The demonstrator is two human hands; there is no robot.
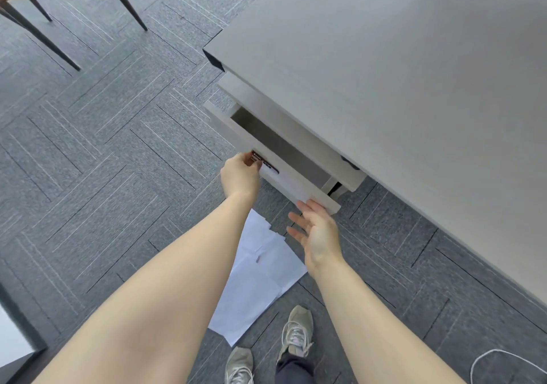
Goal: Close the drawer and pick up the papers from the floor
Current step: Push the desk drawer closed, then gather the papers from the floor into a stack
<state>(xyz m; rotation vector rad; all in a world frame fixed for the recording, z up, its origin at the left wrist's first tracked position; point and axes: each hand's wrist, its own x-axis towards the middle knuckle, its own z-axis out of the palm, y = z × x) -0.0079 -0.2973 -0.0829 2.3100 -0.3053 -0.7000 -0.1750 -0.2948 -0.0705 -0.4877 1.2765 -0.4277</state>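
A pale grey drawer (236,134) stands pulled out from under the desk (384,57), and its inside looks empty. My left hand (239,176) is on the drawer front, fingers curled at the dark handle (266,163). My right hand (318,232) has its fingers spread and its fingertips touch the right end of the drawer front, holding nothing. Several white papers (260,274) lie scattered and overlapping on the carpet below the drawer, between my forearms. Part of the pile is hidden by my left arm.
Grey patterned carpet tiles (103,146) cover the floor. Dark chair legs (44,34) stand at the far left. My two shoes (296,333) are just behind the papers. A white cable (503,357) loops on the floor at the lower right. A dark furniture edge (17,342) sits lower left.
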